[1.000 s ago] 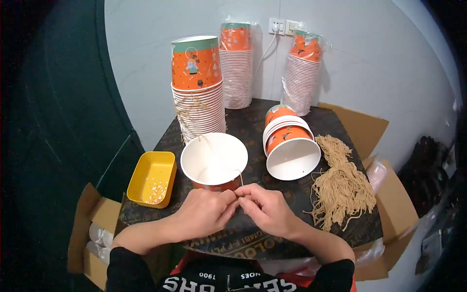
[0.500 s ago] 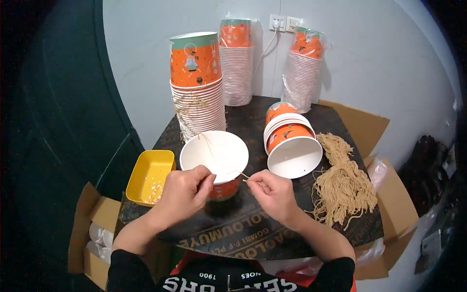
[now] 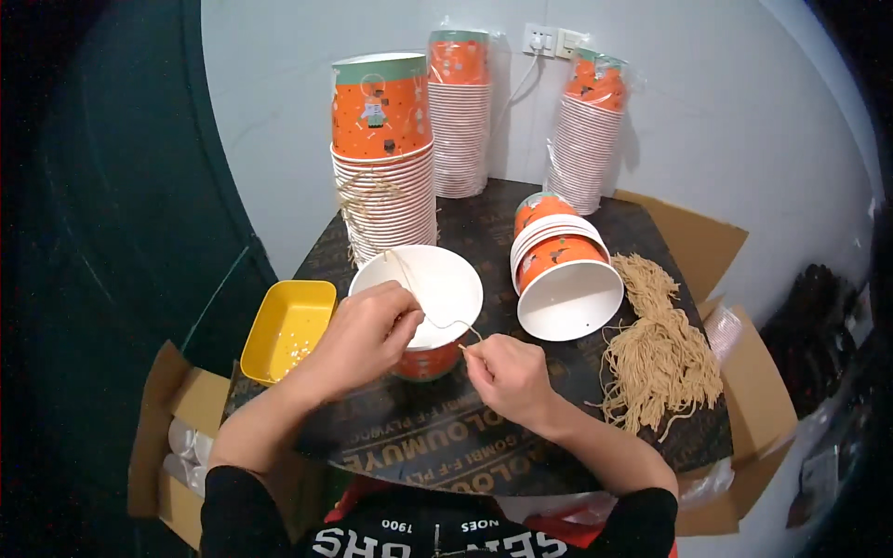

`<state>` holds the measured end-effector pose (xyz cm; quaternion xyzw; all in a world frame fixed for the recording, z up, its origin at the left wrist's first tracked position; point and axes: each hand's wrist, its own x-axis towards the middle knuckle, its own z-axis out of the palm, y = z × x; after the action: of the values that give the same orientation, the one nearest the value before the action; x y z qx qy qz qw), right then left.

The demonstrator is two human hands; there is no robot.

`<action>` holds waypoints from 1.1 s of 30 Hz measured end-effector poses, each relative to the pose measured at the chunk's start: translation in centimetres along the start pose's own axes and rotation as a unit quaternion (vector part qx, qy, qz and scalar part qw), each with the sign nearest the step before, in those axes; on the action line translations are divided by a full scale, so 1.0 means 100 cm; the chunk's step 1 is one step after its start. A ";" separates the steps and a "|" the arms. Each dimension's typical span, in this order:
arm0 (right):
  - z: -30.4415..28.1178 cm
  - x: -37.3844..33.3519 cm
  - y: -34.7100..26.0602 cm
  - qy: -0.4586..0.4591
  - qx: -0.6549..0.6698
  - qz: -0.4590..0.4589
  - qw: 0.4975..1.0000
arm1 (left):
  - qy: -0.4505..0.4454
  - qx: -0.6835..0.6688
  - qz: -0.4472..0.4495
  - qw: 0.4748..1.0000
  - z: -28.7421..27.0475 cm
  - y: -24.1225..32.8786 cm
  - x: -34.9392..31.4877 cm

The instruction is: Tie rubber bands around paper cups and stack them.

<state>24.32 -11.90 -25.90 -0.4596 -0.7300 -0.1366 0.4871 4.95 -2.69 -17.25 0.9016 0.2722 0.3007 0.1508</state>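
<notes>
A white-lined paper bucket (image 3: pixel 446 279) with a printed orange outside stands upright in front of me. A thin tan string (image 3: pixel 454 324) hangs from its far rim and runs across its mouth to my hands. My left hand (image 3: pixel 367 335) is closed over the bucket's left front, its fingertips pinched where the string passes; the exact grip is partly hidden. Right of the bucket's front edge, my right hand (image 3: pixel 510 379) is closed on the string, with a short end poking out by the thumb.
Upside-down buckets form a tall stack (image 3: pixel 386 200) behind, with strings on its side. Two wrapped stacks (image 3: pixel 460 139) stand by the wall. Buckets lie nested (image 3: pixel 563 270) on the right, beside a bundle of tan strings (image 3: pixel 660 367). A yellow tray (image 3: pixel 296 296) holds small pale bits. Cardboard boxes (image 3: pixel 200 405) flank the table.
My left hand has moved up and right over the bucket's mouth. My right hand has shifted slightly down and left and turned, and the string now curves in a wider loop between them.
</notes>
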 end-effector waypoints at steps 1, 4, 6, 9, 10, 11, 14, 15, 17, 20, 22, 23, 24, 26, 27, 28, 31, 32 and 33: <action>0.001 -0.001 0.001 0.002 -0.007 -0.006 1.000 | -0.044 -0.034 -0.012 0.998 0.001 -0.002 0.005; 0.004 0.000 0.000 0.007 -0.009 -0.014 1.000 | -0.141 -0.102 -0.044 0.984 0.004 -0.011 0.016; 0.005 0.000 0.001 0.003 -0.016 -0.015 1.000 | -0.194 -0.139 -0.060 0.969 0.004 -0.013 0.023; 0.006 0.001 0.002 0.002 -0.023 -0.018 1.000 | -0.257 -0.123 -0.042 0.958 0.005 -0.012 0.032; 0.007 0.001 0.002 0.003 -0.022 -0.020 1.000 | -0.274 -0.130 -0.043 0.952 0.005 -0.012 0.034; 0.007 0.001 0.002 0.003 -0.022 -0.021 1.000 | -0.291 -0.137 -0.045 0.946 0.005 -0.013 0.036; 0.008 0.002 0.002 0.006 -0.028 -0.021 0.999 | -0.300 -0.137 -0.024 0.944 0.009 -0.017 0.038; 0.008 0.003 0.002 0.006 -0.028 -0.022 0.999 | -0.300 -0.137 -0.024 0.944 0.008 -0.017 0.039; 0.009 0.003 0.002 0.006 -0.029 -0.022 0.999 | -0.314 -0.139 -0.026 0.939 0.007 -0.015 0.040; 0.009 0.004 0.002 0.000 -0.031 -0.022 0.999 | -0.328 -0.143 -0.030 0.933 0.008 -0.014 0.042; 0.009 0.005 0.002 -0.002 -0.037 -0.025 0.999 | -0.335 -0.150 -0.031 0.930 0.008 -0.014 0.043; 0.009 0.005 0.002 -0.002 -0.037 -0.025 0.999 | -0.343 -0.157 -0.032 0.926 0.009 -0.014 0.043; 0.010 0.005 0.003 0.003 -0.034 -0.027 0.999 | -0.343 -0.157 -0.032 0.926 0.009 -0.014 0.043; 0.012 0.005 0.004 0.008 -0.032 -0.030 0.999 | -0.346 -0.175 -0.037 0.921 0.012 -0.017 0.043; 0.012 0.005 0.004 0.008 -0.031 -0.031 0.999 | -0.345 -0.175 -0.037 0.921 0.013 -0.019 0.044; 0.013 0.005 0.005 0.008 -0.030 -0.032 0.999 | -0.355 -0.183 -0.030 0.917 0.015 -0.022 0.044; 0.013 0.007 0.004 0.029 -0.022 -0.037 0.999 | -0.366 -0.195 -0.024 0.910 0.018 -0.024 0.046; 0.013 0.008 0.003 0.029 -0.022 -0.037 0.999 | -0.369 -0.200 -0.024 0.907 0.018 -0.024 0.046; 0.013 0.007 0.003 0.028 -0.025 -0.038 0.999 | -0.369 -0.200 -0.024 0.907 0.019 -0.024 0.046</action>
<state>23.73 -10.48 -26.03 -0.4395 -0.7295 -0.1865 0.4898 8.28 1.76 -17.68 0.8923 0.1524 -0.0086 0.4248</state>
